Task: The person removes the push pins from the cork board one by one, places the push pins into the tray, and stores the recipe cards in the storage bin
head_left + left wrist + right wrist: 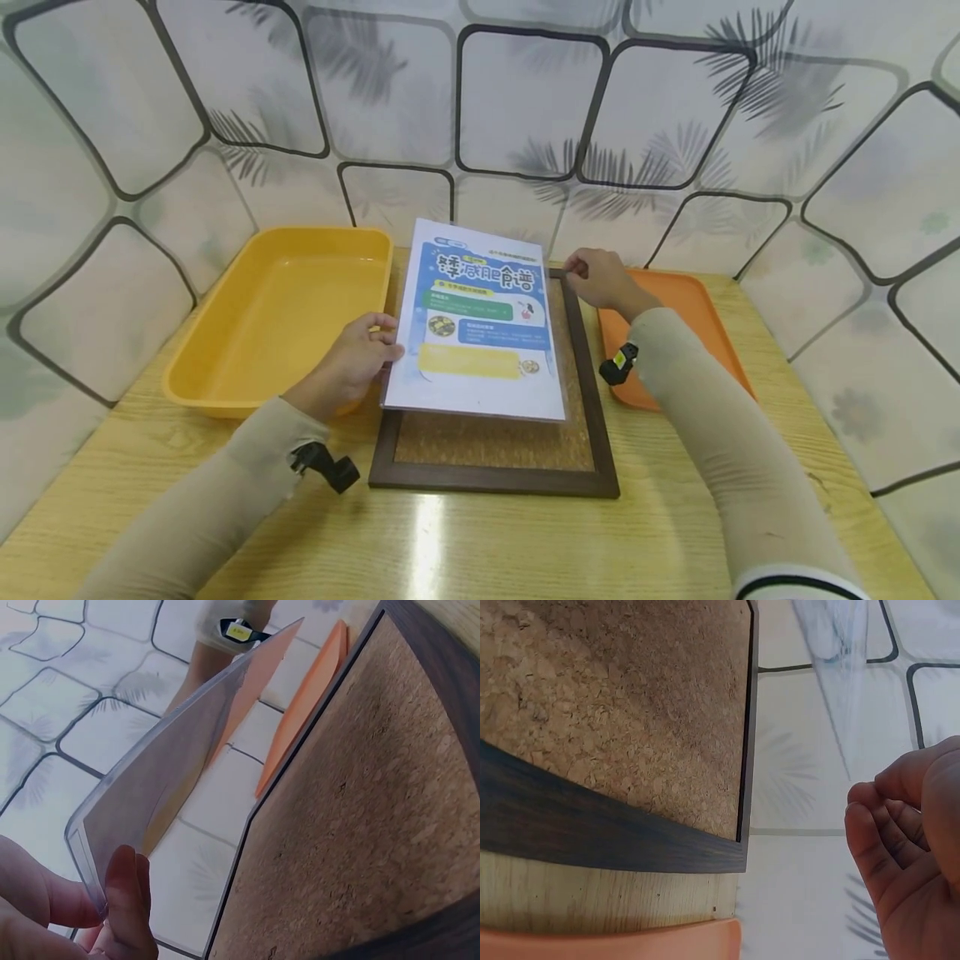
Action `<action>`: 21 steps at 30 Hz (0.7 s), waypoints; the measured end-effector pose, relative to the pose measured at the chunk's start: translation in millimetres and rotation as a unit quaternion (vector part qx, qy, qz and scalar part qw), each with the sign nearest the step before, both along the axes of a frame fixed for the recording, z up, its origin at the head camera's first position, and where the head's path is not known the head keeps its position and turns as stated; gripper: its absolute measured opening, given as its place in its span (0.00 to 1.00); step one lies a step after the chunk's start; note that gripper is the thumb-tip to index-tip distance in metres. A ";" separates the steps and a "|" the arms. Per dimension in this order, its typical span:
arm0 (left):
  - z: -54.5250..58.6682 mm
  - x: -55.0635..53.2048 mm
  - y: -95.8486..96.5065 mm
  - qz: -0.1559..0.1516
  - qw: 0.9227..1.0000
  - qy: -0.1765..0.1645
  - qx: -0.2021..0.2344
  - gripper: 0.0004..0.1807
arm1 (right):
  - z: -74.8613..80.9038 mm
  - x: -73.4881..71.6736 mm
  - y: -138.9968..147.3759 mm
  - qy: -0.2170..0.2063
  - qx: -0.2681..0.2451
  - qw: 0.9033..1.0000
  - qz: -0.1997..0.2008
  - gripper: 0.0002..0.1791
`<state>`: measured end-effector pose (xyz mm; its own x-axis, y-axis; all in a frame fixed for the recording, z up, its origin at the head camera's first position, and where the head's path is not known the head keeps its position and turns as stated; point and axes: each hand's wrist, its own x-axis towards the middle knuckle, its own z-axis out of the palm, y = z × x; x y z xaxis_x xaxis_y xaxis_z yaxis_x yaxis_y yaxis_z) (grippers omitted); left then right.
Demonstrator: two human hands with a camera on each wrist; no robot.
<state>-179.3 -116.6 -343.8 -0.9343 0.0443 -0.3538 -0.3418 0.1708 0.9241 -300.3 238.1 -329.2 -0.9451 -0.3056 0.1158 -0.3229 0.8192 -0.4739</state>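
A printed poster (480, 333) with blue, green and yellow panels is tilted above a brown-framed cork board (495, 442). Clear plastic (82, 862) borders the sheet in the left wrist view. My left hand (360, 358) pinches the sheet and its clear plastic at the left edge, thumb and fingers on opposite sides. Up at the far right corner of the board, my right hand (600, 279) has thumb and fingertips pinched together. In the right wrist view a narrow point of clear film (840, 727) runs right to those fingertips. The poster covers the board's upper part.
A deep yellow tray (292, 308) stands to the left of the board. On the right lies an orange tray (690, 308), partly behind the right forearm. Wood-look table (480, 542) surface extends in front, and a patterned wall (525, 100) rises behind.
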 end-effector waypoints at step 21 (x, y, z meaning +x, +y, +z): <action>9.6 -2.9 -35.2 0.018 1.000 0.005 -0.009 0.24 | -1.8 8.2 18.8 0.015 0.016 1.000 -0.001 0.14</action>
<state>-182.2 -151.8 -334.2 -0.9388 0.0043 -0.3443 -0.3383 0.1747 0.9247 -292.1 256.9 -331.0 -0.9419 -0.3079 0.1343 -0.3352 0.8348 -0.4368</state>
